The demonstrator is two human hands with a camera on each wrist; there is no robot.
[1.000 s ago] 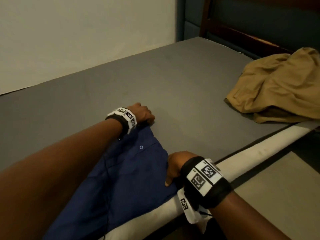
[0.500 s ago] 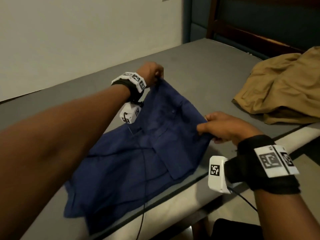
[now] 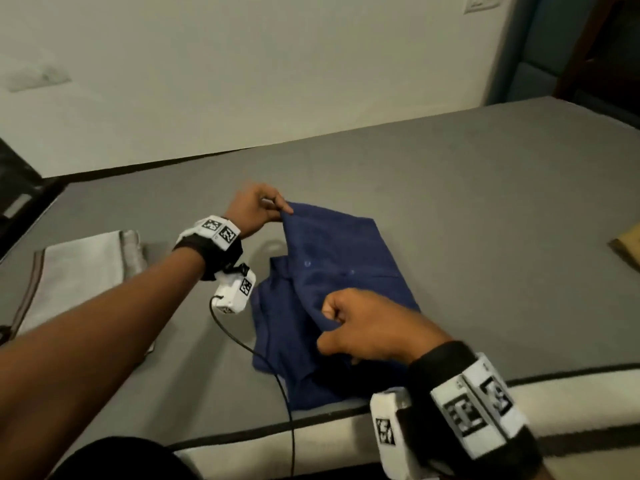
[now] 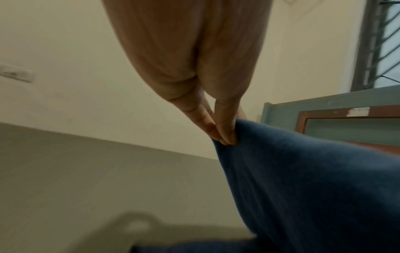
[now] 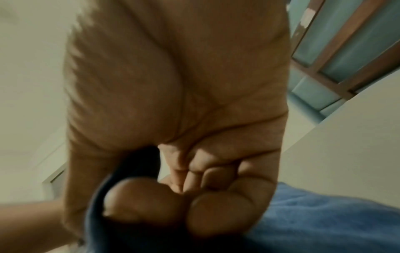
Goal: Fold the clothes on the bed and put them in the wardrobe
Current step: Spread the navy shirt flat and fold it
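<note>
A dark blue shirt (image 3: 339, 271) lies partly doubled over on the grey bed (image 3: 485, 209), near its front edge. My left hand (image 3: 273, 209) pinches the far corner of the raised fold, and the left wrist view shows thumb and fingertips (image 4: 223, 138) nipping the blue cloth (image 4: 314, 188). My right hand (image 3: 336, 323) grips the near corner of the same fold with curled fingers. In the right wrist view the thumb and fingers (image 5: 194, 202) close over the blue shirt (image 5: 324, 222). The fold hangs a little above the rest of the shirt.
A folded light grey cloth (image 3: 79, 271) lies on the bed to the left. A corner of a tan garment (image 3: 628, 247) shows at the right edge. The white mattress border (image 3: 277, 445) runs along the front. A wall stands behind the bed.
Both hands have lifted one end of the blue shirt and carried it leftward over the rest, doubling it. The view has swung left, so the tan garment is nearly out of frame.
</note>
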